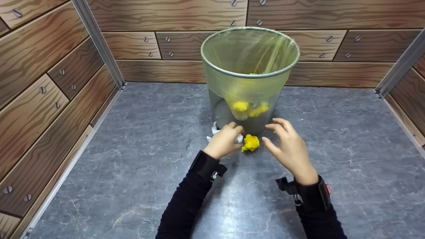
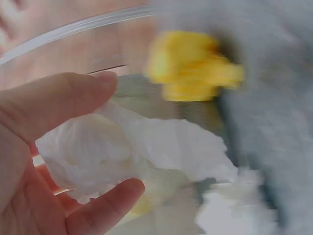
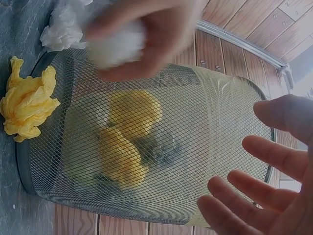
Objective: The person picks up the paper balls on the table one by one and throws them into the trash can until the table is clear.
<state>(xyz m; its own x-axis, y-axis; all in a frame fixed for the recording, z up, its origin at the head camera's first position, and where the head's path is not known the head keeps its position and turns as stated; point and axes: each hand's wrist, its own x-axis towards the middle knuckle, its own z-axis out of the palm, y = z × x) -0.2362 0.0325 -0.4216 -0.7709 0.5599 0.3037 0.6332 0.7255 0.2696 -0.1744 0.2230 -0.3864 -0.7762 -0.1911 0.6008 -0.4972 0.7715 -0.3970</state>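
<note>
My left hand (image 1: pixel 225 141) holds a crumpled white paper ball (image 2: pixel 85 154) between curled fingers and thumb, low at the front of the mesh waste bin (image 1: pixel 245 75). More crumpled white paper (image 3: pixel 62 32) lies on the floor beside the bin's base. A crumpled yellow paper ball (image 1: pixel 251 142) rests on the floor in front of the bin, between the two hands. Spread and holding nothing, the fingers of my right hand (image 1: pixel 289 149) are just right of that yellow ball in the head view.
A thin clear bag lines the bin, and yellow paper balls (image 3: pixel 134 113) show through the mesh inside it. Wood-patterned panels (image 1: pixel 179 71) stand behind and along both sides of the grey marbled floor (image 1: pixel 149 132).
</note>
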